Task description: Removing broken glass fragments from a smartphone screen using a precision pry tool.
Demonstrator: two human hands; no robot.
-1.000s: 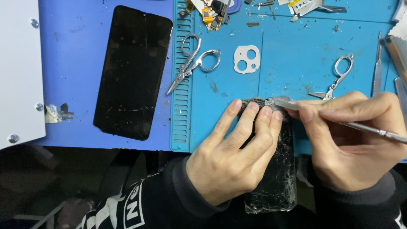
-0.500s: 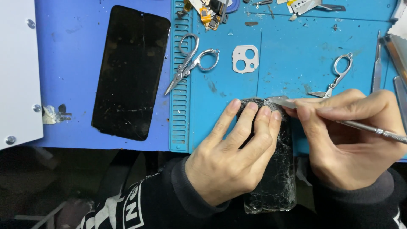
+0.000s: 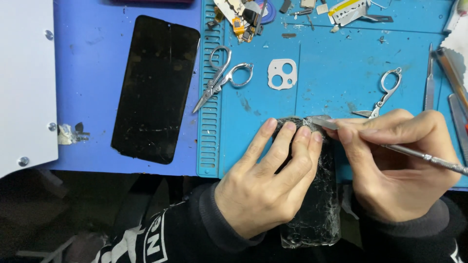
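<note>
Shattered black glass covers the cracked phone (image 3: 319, 209) under your hands; it lies lengthwise at the near edge of the blue work mat (image 3: 336, 83), its lower end hanging off the mat toward you. Your left hand (image 3: 265, 187) presses flat on it, fingers spread and pointing toward one o'clock, fingertips near its top edge. Your right hand (image 3: 392, 170) is closed on a thin metal pry tool (image 3: 419, 157), whose flat tip meets the phone's top right corner, just beside your left fingertips.

At twelve o'clock from the phone lies a white camera-lens frame (image 3: 282, 74) with round cut-outs. At eleven o'clock a pair of silver scissors (image 3: 222, 77) rests across the mat's ribbed strip. A second, smaller pair of scissors (image 3: 382, 93) sits at one o'clock, just above your right knuckles. Well apart at ten o'clock, a black display panel (image 3: 156, 87) lies on the darker blue surface. Small loose parts (image 3: 241, 19) cluster at the far edge, and slim metal tools (image 3: 429, 78) lie along the right side, at two o'clock.
</note>
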